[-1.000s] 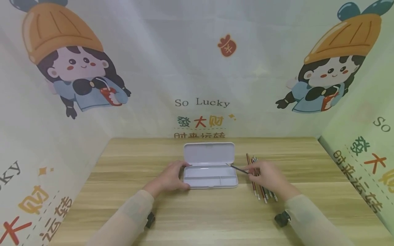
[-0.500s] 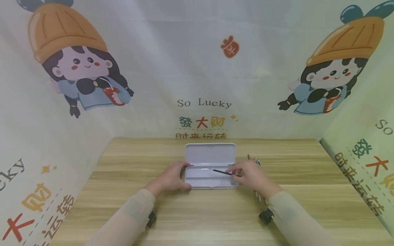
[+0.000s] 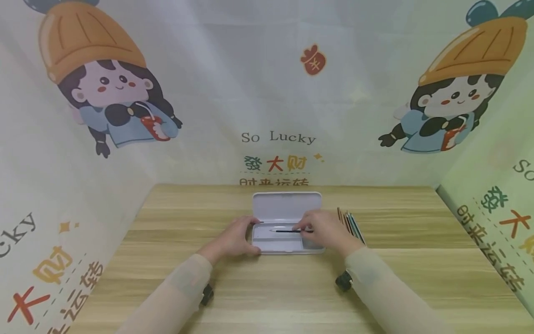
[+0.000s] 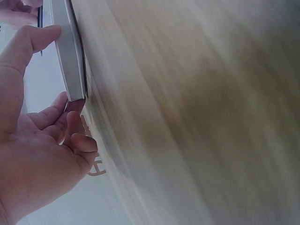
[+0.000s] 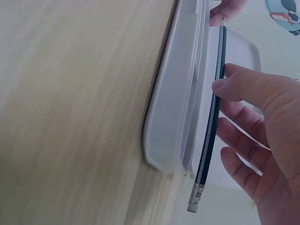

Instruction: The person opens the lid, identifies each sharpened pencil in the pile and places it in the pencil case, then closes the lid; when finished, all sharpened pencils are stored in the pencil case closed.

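Over the open, long white box (image 3: 275, 246), the right hand (image 3: 327, 228) pinched a thin black pencil (image 5: 210, 133), probably best kept level, while the left hand (image 3: 238, 237) gripped the box's end

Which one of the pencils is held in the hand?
The dark pencil, pinched by the right hand over the open pencil case; the other pencils lie together on the table.

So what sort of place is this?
Probably an indoor work corner or staged booth: a wood-grain table, a cartoon-printed backdrop on three sides, and an open pencil case with loose pencils beside it.
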Available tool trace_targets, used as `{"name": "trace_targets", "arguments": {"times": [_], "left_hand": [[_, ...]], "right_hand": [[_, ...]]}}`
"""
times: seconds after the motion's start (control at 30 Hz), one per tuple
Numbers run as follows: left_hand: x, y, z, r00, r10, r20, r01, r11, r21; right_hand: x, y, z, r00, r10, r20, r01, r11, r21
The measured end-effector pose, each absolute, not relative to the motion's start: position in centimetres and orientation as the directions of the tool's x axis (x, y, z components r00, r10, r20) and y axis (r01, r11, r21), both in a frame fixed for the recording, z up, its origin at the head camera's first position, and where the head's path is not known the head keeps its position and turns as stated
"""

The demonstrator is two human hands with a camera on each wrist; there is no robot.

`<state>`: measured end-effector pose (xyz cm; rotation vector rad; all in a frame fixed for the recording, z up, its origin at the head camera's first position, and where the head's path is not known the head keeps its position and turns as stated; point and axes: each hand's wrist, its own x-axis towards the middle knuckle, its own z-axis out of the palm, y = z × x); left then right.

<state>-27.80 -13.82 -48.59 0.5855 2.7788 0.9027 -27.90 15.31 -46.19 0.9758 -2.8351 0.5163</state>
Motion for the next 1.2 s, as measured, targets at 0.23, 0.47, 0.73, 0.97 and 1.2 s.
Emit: {"name": "trace_targets", "arguments": {"times": [0.23, 0.47, 0.73, 0.97, 1.2], "left_hand": [[-27.8, -14.0, -48.7, -0.908, 0.418, -0.039, 0.315, 0.741, 0.593], [-28.0, -14.1, -49.1, -0.91, 0.413, -0.045, 0.309, 0.744, 0.592], [-28.3, -13.9, -48.9, -0.908, 0.417, -0.035, 0.315, 0.736, 0.599], [-28.2, -13.8, -48.9, -0.911, 0.411, -0.039, 0.306, 0.736, 0.604], [-28.2, -13.8, -49.0, -0.91, 0.413, -0.012, 0.325, 0.734, 0.596]], "right_hand": [[-28.6, 13.4, -46.3, -0.79, -0.593, 0.155, -0.611, 0.74, -0.282], [-29.1, 12.4, -46.9, -0.797, -0.596, 0.097, -0.592, 0.74, -0.321], [-29.6, 12.7, -47.3, -0.789, -0.608, 0.09, -0.595, 0.719, -0.358], [-29.7, 12.9, -47.9, -0.804, -0.589, 0.077, -0.568, 0.723, -0.394], [-29.2, 13.7, -48.0, -0.817, -0.557, 0.152, -0.559, 0.697, -0.449]]}}
